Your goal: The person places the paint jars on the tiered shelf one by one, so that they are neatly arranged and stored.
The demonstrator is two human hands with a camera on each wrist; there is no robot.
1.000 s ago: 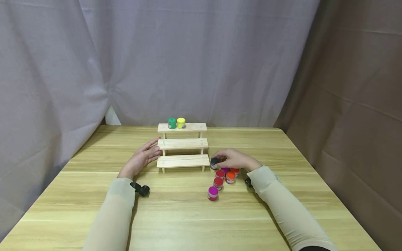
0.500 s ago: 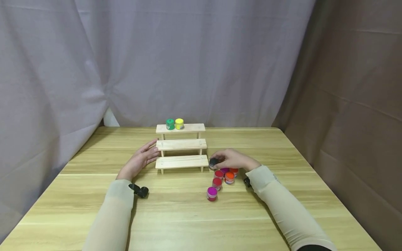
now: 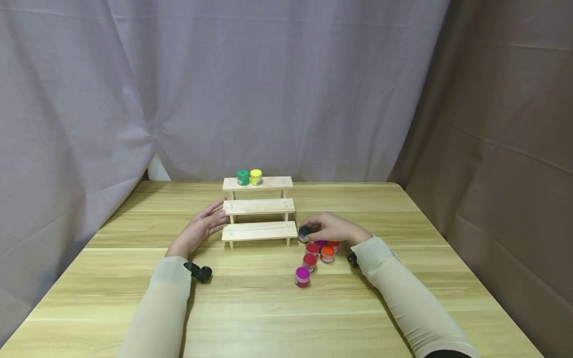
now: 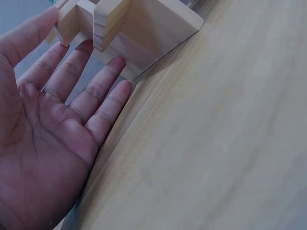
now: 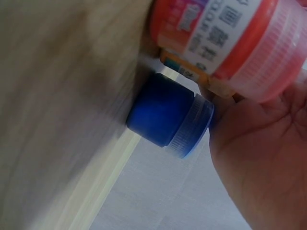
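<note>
A three-tier wooden stand (image 3: 259,230) rises in steps in the head view. My left hand (image 3: 201,227) is at its left side, fingers extended and fingertips right at the ends of the boards; the left wrist view shows the bare palm (image 4: 48,134). Right of the lowest step, my right hand (image 3: 333,226) pinches a small black paint jar (image 3: 304,233) between thumb and fingers. The right wrist view has a red-orange paint jar (image 5: 230,38) in front of the palm (image 5: 264,148), covering the fingers, and a blue paint jar (image 5: 163,110) close by.
A green paint jar (image 3: 243,177) and a yellow one (image 3: 256,177) stand on the top step. Below my right hand sit several jars, among them an orange one (image 3: 327,254), a red one (image 3: 309,262) and a magenta one (image 3: 302,277). Grey curtain (image 3: 286,89) hangs behind the table.
The whole head view has shifted slightly since a second ago. Both hands, the stand and the jars keep their places relative to each other.
</note>
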